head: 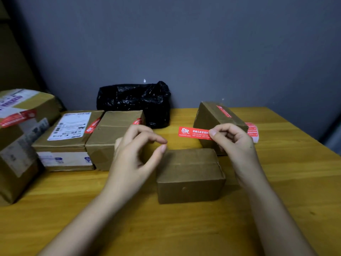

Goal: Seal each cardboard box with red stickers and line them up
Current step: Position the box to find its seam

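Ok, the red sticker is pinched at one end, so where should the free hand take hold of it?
Take the loose left end of the red sticker, coming in from the left with the left hand. The right hand pinches only its right end, so the strip sticks out flat and unsupported. A light pinch at the very tip should keep it taut over the plain cardboard box.

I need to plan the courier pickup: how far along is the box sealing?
Done: three boxes lined up at left carry red stickers, as does the tilted box. In hand: the right hand pinches a peeled red sticker; the left hand is empty. Left: the plain box in front shows no sticker.
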`<state>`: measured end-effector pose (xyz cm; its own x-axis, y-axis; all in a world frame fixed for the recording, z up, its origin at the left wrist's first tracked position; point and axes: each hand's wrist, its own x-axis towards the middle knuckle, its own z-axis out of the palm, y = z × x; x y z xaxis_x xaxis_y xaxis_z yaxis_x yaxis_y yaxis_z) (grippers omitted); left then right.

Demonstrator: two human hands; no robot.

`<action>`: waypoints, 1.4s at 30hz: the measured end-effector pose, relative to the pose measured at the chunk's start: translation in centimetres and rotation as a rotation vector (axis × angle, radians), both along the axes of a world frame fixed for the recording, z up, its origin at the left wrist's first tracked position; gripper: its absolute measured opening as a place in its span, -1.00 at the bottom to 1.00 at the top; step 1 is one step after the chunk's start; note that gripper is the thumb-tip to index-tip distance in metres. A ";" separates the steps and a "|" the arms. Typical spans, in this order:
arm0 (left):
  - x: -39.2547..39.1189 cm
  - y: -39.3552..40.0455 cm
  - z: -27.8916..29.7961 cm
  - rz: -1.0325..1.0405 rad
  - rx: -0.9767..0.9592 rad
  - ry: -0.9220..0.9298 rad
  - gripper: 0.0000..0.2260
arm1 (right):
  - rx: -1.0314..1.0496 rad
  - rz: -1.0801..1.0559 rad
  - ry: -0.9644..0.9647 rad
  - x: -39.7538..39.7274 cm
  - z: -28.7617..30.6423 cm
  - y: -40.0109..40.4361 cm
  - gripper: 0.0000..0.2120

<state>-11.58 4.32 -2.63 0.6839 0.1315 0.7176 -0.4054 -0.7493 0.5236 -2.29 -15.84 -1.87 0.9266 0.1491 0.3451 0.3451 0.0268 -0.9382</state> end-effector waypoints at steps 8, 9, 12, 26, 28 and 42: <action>1.5 -1.8 1.5 0.065 -0.014 0.138 -0.77 | -0.204 0.063 -0.078 -1.5 1.3 0.0 -0.98; 1.6 -1.9 1.4 0.071 -0.011 0.143 -0.77 | -0.213 0.060 -0.070 -1.6 1.2 -0.1 -0.98; 1.4 -2.2 1.4 0.107 0.038 0.183 -0.77 | -0.265 0.032 -0.034 -1.7 0.8 -0.4 -0.96; 0.7 -3.0 1.3 0.362 0.528 0.325 -0.82 | -0.803 -0.155 -0.136 -2.7 0.6 -0.1 -0.80; 0.9 -3.0 1.3 0.385 0.583 0.314 -0.82 | -0.811 -0.143 -0.131 -2.7 0.6 -0.1 -0.80; 1.3 -3.2 1.1 0.488 0.769 0.233 -0.79 | -0.896 -0.180 -0.231 -3.0 0.3 0.2 -0.84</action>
